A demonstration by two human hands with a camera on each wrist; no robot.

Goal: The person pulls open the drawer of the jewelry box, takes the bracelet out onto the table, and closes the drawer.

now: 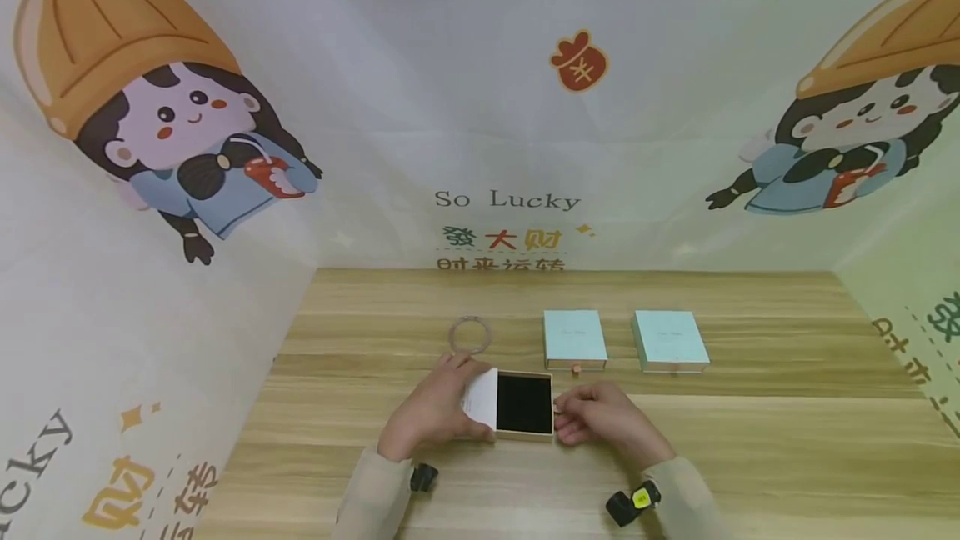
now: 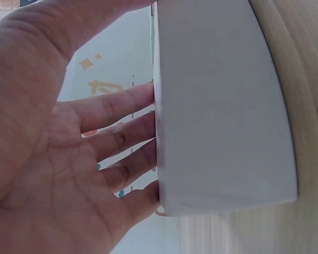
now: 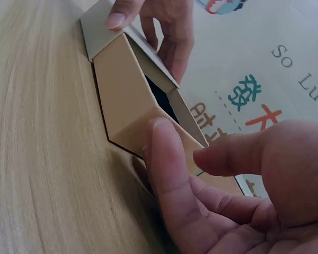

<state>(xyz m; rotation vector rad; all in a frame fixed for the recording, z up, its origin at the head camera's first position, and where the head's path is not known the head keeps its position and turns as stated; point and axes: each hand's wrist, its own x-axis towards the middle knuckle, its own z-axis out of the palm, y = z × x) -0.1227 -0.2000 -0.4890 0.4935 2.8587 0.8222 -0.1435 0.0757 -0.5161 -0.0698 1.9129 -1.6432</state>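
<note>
A small drawer-style gift box lies in front of me with its white outer sleeve (image 1: 482, 400) on the left and its tan drawer (image 3: 124, 84) slid partly out to the right. Black lining (image 1: 523, 403) fills the inside of the drawer. My left hand (image 1: 438, 407) grips the sleeve, thumb on the near side and fingertips along the far side. At the drawer's front end, the curled fingers of my right hand (image 1: 600, 417) pinch at the drawer front; the exact spot they hold is hidden behind them.
Behind the box, a clear ring-shaped bangle (image 1: 470, 352) lies on the wooden table (image 1: 787, 440). Two light-blue boxes, one in the middle (image 1: 574, 335) and one farther right (image 1: 670, 338), stand at the back with small pull tabs facing me. A printed cloth backdrop (image 1: 390, 107) surrounds the table.
</note>
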